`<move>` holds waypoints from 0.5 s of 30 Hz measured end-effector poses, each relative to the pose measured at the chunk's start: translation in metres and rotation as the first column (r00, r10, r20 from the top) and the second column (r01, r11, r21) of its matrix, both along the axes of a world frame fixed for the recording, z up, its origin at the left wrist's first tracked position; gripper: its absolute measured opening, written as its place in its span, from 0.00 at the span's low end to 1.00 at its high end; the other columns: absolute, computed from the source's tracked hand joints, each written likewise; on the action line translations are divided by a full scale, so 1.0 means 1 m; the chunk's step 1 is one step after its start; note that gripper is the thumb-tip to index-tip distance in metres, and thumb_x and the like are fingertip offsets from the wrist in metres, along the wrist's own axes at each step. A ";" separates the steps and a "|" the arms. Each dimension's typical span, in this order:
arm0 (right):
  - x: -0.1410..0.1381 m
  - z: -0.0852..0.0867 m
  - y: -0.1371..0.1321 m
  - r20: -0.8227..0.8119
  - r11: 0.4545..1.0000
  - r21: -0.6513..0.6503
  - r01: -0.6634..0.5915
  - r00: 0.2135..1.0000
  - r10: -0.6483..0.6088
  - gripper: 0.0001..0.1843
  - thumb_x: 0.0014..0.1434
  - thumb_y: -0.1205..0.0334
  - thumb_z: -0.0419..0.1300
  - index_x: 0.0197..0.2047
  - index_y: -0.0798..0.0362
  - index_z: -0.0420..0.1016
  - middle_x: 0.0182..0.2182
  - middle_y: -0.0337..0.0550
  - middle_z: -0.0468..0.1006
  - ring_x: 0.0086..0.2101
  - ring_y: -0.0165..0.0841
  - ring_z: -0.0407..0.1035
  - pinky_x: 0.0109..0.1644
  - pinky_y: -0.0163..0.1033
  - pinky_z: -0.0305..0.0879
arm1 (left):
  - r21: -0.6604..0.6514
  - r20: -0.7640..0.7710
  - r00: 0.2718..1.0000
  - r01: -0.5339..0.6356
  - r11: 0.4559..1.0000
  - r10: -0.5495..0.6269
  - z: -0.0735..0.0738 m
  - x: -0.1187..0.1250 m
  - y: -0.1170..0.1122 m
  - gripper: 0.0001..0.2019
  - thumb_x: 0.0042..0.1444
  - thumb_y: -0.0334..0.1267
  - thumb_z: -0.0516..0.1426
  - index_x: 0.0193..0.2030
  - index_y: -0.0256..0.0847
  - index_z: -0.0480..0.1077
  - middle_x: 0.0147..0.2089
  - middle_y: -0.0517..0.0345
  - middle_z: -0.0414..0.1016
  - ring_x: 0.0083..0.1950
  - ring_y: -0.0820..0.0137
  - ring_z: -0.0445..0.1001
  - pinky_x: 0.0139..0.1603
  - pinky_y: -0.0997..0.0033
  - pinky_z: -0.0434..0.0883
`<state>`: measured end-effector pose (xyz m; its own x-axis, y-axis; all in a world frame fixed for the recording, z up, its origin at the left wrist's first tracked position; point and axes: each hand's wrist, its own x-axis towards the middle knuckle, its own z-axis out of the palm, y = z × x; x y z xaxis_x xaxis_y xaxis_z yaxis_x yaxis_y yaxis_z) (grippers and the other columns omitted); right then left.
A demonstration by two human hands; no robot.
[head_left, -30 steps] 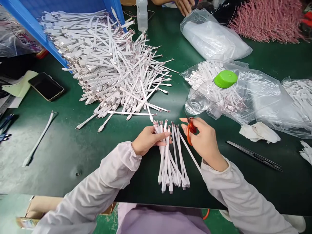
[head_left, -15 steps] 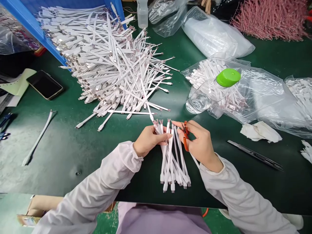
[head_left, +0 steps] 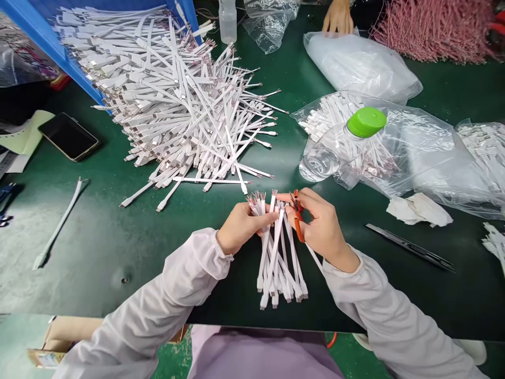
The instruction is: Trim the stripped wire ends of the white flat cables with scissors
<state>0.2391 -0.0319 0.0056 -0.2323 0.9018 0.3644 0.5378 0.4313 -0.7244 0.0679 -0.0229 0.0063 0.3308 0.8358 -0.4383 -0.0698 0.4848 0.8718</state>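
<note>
My left hand (head_left: pixel 240 226) is closed round a fanned bundle of short white flat cables (head_left: pixel 276 258), gripping it near the frayed pinkish wire ends at the top. The plug ends hang toward the table's near edge. My right hand (head_left: pixel 319 225) is closed on small orange-handled snips (head_left: pixel 298 217), and its thumb and forefinger touch the upper part of one cable on the bundle's right side. Both hands hover just above the green table (head_left: pixel 118 231).
A big heap of the same white cables (head_left: pixel 185 110) spills from a blue bin (head_left: pixel 47 42). A lying bottle with green cap (head_left: pixel 365 122), plastic bags of cables (head_left: pixel 426 152), phone (head_left: pixel 68 137), loose cable (head_left: pixel 59 226), dark ruler (head_left: pixel 410 246), crumpled tissue (head_left: pixel 418 208). Another person's hand (head_left: pixel 337 18) rests at the far edge.
My right hand with the snips has moved left onto the bundle and now pinches a cable. The other person's hand has shifted right onto a bag, and a crumpled clear bag has appeared beside it.
</note>
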 end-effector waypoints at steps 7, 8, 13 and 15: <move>0.002 -0.001 0.000 0.001 0.998 0.036 0.057 0.998 -0.057 0.12 0.54 0.73 0.55 0.39 0.54 0.77 0.29 0.40 0.68 0.30 0.32 0.65 0.34 0.37 0.63 | -0.004 -0.002 1.000 -0.030 1.000 0.030 -0.003 0.001 -0.001 0.17 0.41 0.46 0.67 0.28 0.32 0.72 0.25 0.60 0.67 0.25 0.78 0.61 0.21 0.79 0.62; 0.001 0.000 0.000 -0.010 0.997 0.019 0.072 0.997 -0.072 0.12 0.55 0.72 0.56 0.40 0.53 0.77 0.29 0.40 0.68 0.29 0.31 0.65 0.33 0.37 0.63 | -0.005 0.000 0.999 -0.033 0.999 0.033 -0.004 0.001 -0.001 0.16 0.41 0.45 0.67 0.28 0.32 0.72 0.26 0.60 0.67 0.25 0.78 0.63 0.21 0.79 0.63; -0.003 0.001 0.000 -0.044 0.992 -0.046 0.114 0.992 -0.116 0.15 0.60 0.66 0.55 0.48 0.50 0.77 0.30 0.40 0.68 0.29 0.31 0.65 0.34 0.37 0.64 | 0.035 -0.052 0.998 -0.029 0.999 0.030 -0.010 0.002 -0.001 0.13 0.42 0.43 0.66 0.27 0.34 0.73 0.26 0.58 0.72 0.24 0.75 0.68 0.24 0.75 0.68; -0.003 0.001 0.000 -0.037 0.993 -0.043 0.112 0.993 -0.114 0.15 0.60 0.65 0.55 0.49 0.50 0.76 0.31 0.41 0.69 0.30 0.31 0.65 0.35 0.37 0.65 | 0.047 -0.062 0.998 -0.024 0.999 0.027 -0.012 0.002 -0.002 0.13 0.42 0.43 0.66 0.28 0.34 0.73 0.27 0.57 0.73 0.24 0.74 0.69 0.25 0.74 0.68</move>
